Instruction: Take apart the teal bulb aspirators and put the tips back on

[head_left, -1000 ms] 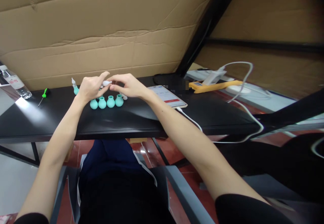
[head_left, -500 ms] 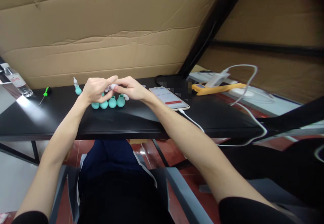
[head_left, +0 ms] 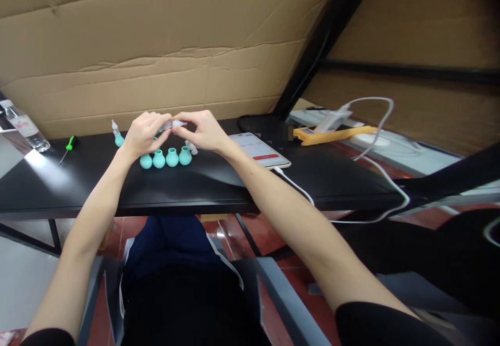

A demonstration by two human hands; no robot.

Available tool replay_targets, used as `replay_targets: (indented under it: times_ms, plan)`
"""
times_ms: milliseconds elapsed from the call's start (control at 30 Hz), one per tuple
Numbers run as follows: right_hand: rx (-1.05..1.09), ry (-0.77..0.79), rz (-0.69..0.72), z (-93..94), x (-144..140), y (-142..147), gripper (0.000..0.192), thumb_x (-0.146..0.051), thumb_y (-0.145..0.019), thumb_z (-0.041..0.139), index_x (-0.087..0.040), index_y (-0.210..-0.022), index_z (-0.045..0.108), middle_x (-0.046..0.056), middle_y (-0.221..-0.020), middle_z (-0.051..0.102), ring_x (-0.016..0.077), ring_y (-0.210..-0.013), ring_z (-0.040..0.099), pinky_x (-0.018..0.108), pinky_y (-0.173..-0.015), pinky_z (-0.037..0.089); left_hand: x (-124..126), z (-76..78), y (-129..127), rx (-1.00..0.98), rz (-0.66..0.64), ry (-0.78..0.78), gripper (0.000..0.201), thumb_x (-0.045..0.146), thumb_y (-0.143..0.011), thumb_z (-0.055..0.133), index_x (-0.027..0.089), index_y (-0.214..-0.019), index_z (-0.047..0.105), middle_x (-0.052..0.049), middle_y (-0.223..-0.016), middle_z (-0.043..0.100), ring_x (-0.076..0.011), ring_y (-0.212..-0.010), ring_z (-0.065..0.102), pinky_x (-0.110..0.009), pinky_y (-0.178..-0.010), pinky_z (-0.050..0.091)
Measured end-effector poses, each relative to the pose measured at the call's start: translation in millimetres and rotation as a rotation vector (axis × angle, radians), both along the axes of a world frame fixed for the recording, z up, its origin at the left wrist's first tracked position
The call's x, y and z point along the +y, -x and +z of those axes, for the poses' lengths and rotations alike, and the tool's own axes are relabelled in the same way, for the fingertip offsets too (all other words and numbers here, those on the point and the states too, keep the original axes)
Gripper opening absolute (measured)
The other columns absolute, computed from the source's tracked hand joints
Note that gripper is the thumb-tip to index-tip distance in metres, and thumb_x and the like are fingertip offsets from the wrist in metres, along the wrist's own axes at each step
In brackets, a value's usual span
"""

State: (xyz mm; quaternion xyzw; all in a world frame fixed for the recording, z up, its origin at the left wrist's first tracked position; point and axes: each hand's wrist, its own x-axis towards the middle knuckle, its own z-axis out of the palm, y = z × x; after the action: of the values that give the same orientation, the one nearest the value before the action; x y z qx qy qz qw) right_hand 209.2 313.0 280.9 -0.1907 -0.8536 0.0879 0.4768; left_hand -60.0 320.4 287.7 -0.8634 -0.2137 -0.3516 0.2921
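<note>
My left hand point(head_left: 145, 133) pinches a small translucent plastic piece point(head_left: 166, 126) above the table. From the right, my right hand point(head_left: 205, 131) grips a white tapered nozzle point(head_left: 179, 123) between thumb and fingers, its tip pointing right. The two parts meet end to end; whether they are joined I cannot tell. Below the hands stands a row of several teal rubber bulbs point(head_left: 172, 157) with open necks. Small white parts point(head_left: 191, 147) lie beside the row's right end. Left of my left hand is a teal bulb with a nozzle fitted point(head_left: 118, 136), partly hidden.
A green-handled screwdriver point(head_left: 70, 145) and a water bottle point(head_left: 26, 127) are at the left. On the right lie a phone point(head_left: 261, 150) with a white cable and a yellow tool point(head_left: 332, 134). Cardboard point(head_left: 156, 38) rises behind the black table point(head_left: 219, 189).
My fingers have drawn apart slightly and moved up, so the white nozzle and translucent piece show more clearly. More of the teal bulbs is uncovered. The view has shifted slightly.
</note>
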Motion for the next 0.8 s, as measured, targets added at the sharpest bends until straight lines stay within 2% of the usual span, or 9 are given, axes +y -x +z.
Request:
replay_targets:
  times_ms: [133,300,400,500,600,800]
  plan:
    - [-0.016,0.012,-0.017,-1.6,2.1,-0.2,0.050,-0.064,-0.118,0.064,-0.021,-0.106,0.086,0.006,-0.096,0.086,0.0235,-0.084,0.072,0.036,-0.084,0.056,5.7,2.1,2.8,0.081,0.045,-0.042,0.047,0.052,-0.129,0.049,0.020,-0.148,0.078,-0.010,-0.101,0.084,-0.0267,-0.093,0.080,-0.042,-0.091,0.057]
    - [-0.016,-0.021,-0.070,-7.4,5.9,4.9,0.040,-0.059,-0.115,0.072,-0.022,-0.102,0.082,0.004,-0.085,0.080,0.0227,-0.076,0.067,0.036,-0.079,0.053,8.3,-0.4,1.3,0.170,0.073,-0.036,0.052,0.052,-0.131,0.047,0.019,-0.160,0.075,-0.008,-0.094,0.084,-0.0241,-0.087,0.079,-0.039,-0.088,0.056]
    - [0.009,-0.022,-0.080,-8.9,5.1,7.6,0.038,-0.057,-0.114,0.072,-0.022,-0.103,0.082,0.004,-0.085,0.080,0.0223,-0.075,0.067,0.036,-0.079,0.053,7.9,-3.0,0.9,0.132,0.097,-0.001,0.056,0.054,-0.131,0.045,0.018,-0.164,0.073,-0.009,-0.099,0.087,-0.0245,-0.092,0.081,-0.039,-0.091,0.057]
    - [0.028,-0.014,-0.090,-9.5,3.8,9.7,0.039,-0.059,-0.114,0.073,-0.022,-0.113,0.086,0.005,-0.095,0.085,0.0231,-0.078,0.069,0.037,-0.081,0.056,8.4,-4.2,2.2,0.049,0.117,0.044,0.065,0.065,-0.129,0.047,0.019,-0.169,0.070,-0.011,-0.107,0.089,-0.0263,-0.097,0.084,-0.042,-0.098,0.059]
    - [0.044,0.005,-0.083,-10.6,3.1,11.9,0.039,-0.058,-0.113,0.073,-0.022,-0.116,0.087,0.006,-0.099,0.087,0.0237,-0.078,0.070,0.038,-0.082,0.057,9.8,-4.5,3.6,-0.015,0.119,0.047,0.069,0.073,-0.127,0.049,0.021,-0.167,0.072,-0.009,-0.104,0.089,-0.0268,-0.096,0.085,-0.043,-0.099,0.059]
    - [0.079,0.012,-0.024,-8.2,-0.6,12.1,0.036,-0.057,-0.111,0.074,-0.022,-0.110,0.084,0.005,-0.092,0.083,0.0236,-0.078,0.069,0.038,-0.083,0.057,9.7,-3.7,1.0,-0.051,0.036,0.019,0.072,0.080,-0.125,0.051,0.020,-0.152,0.081,-0.008,-0.097,0.088,-0.0253,-0.091,0.084,-0.040,-0.094,0.061]
